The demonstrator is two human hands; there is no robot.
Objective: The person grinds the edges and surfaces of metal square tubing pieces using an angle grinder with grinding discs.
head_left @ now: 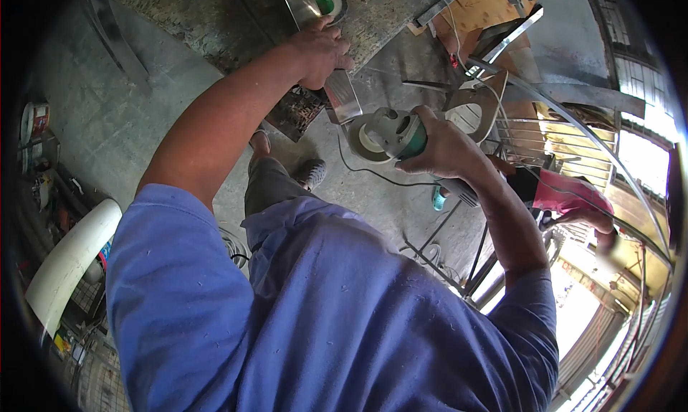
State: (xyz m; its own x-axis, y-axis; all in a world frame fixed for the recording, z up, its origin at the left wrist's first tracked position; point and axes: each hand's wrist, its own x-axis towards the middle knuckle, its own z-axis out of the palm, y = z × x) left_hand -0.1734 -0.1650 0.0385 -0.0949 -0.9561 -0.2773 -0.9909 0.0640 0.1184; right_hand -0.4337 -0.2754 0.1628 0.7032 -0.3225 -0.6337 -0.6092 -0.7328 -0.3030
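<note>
My left hand [320, 53] is closed over a shiny flat metal bar [344, 98], which lies across the edge of the worktable [236, 25] with its near end sticking out past it. In my right hand [450, 145] is an angle grinder [401, 134], gripped round its green and grey body. Its round disc [368, 141] sits right by the bar's free end. A dark cord [401, 181] trails below the grinder. Just beyond my left fingers lies a ring-shaped roll with a green centre [326, 5].
Another person in a pink top [570, 192] is bent over at the right, near metal frames. A curved white pipe-like piece [75, 261] stands at left, by cluttered shelves. Wooden boards [487, 14] and a long metal strip [573, 121] are at upper right.
</note>
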